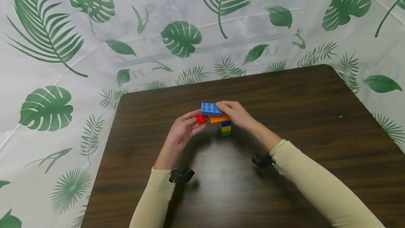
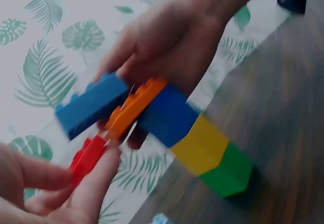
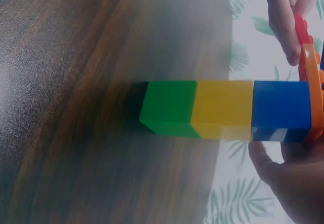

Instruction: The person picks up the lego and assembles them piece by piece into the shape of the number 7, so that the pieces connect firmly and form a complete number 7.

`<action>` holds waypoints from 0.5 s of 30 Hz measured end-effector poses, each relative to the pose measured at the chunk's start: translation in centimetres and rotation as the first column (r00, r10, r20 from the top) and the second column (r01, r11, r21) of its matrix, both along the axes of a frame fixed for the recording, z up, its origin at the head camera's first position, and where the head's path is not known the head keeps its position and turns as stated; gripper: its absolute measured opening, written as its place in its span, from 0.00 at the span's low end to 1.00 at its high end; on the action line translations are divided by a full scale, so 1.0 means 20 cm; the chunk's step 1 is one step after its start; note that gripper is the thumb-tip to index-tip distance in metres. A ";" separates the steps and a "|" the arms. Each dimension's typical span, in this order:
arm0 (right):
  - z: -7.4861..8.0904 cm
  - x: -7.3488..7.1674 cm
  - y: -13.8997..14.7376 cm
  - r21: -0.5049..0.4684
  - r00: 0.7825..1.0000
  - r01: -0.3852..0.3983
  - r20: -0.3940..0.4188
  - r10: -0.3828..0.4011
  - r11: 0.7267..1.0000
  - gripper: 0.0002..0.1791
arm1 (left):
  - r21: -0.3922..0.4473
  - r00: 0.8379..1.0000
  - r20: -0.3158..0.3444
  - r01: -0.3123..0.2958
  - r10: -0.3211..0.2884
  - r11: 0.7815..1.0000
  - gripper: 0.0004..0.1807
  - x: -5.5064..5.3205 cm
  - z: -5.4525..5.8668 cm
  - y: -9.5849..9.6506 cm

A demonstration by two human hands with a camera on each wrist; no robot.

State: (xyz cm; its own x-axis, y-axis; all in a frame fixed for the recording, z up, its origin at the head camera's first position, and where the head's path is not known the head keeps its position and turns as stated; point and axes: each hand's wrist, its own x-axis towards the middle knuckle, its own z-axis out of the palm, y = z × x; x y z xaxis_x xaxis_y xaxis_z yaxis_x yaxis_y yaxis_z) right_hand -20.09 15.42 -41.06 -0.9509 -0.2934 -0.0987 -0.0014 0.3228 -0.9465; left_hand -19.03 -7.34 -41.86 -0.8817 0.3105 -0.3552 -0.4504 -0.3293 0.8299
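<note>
My left hand (image 1: pixel 181 131) pinches a small red brick (image 1: pixel 201 118) between thumb and fingers, at the left end of a flat orange brick (image 1: pixel 218 119). My right hand (image 1: pixel 238 114) grips a light blue brick (image 1: pixel 209 108), thumb on its studded top. In the left wrist view this brick is tilted and apart from the orange one at its outer end. Under the orange brick is a column of dark blue (image 3: pixel 281 107), yellow (image 3: pixel 223 107) and green (image 3: pixel 169 107) bricks. Whether red touches orange, I cannot tell.
The dark wood table (image 1: pixel 221 185) spreads around the column. Behind it hangs a white sheet with green leaves (image 1: pixel 181 38). A small pale blue object (image 2: pixel 161 219) shows at the lower edge of the left wrist view.
</note>
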 end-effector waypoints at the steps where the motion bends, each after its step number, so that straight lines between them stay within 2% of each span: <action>1: 0.00 0.00 0.00 0.000 1.000 -0.004 -0.008 0.004 1.000 0.28 | 0.019 0.999 0.000 -0.036 0.036 0.999 0.18 0.01 0.00 0.01; 4: -0.01 0.01 0.00 0.000 1.000 -0.010 -0.029 0.010 1.000 0.26 | 0.080 0.992 0.004 -0.127 0.127 0.989 0.21 0.06 0.00 0.04; 8: -0.01 0.02 -0.01 -0.007 0.998 -0.019 -0.053 0.019 1.000 0.24 | 0.136 0.978 0.036 -0.206 0.203 0.969 0.27 0.10 -0.01 0.08; 12: -0.01 0.02 0.00 -0.006 0.997 -0.031 -0.074 0.031 0.999 0.24 | 0.136 0.966 0.071 -0.257 0.249 0.957 0.27 0.12 -0.01 0.10; 15: -0.01 0.02 0.00 0.005 0.995 -0.050 -0.082 0.050 0.999 0.24 | 0.120 0.964 0.082 -0.263 0.254 0.957 0.25 0.12 -0.01 0.11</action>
